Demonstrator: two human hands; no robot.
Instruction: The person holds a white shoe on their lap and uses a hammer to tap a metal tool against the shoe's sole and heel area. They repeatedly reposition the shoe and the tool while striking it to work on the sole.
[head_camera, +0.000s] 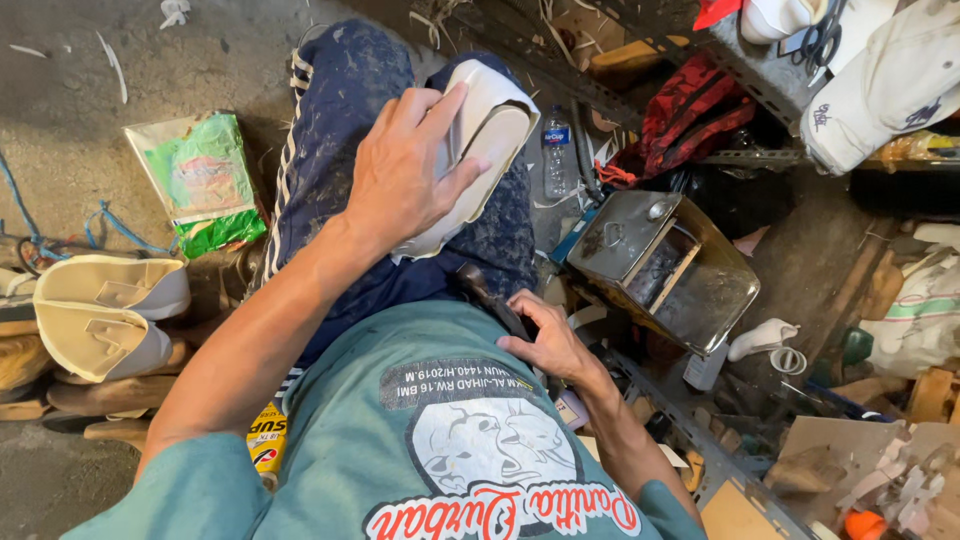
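My left hand (405, 175) rests on a cream-and-grey shoe upper (485, 130) that lies across my lap, fingers spread over its top, pressing it against my dark blue speckled trousers (335, 110). Down at my right hip, my right hand (550, 340) curls around the dark handle of a tool (490, 295); the tool's working end is hidden behind my leg. I am seated, and my teal printed shirt (450, 440) fills the lower middle of the view.
A metal tin can (660, 265) sits to my right beside a small plastic bottle (556, 150). Two finished cream shoe uppers (105, 315) lie at the left, a green-and-white bag (200, 180) on the concrete floor, clutter and a metal rack (760, 80) at right.
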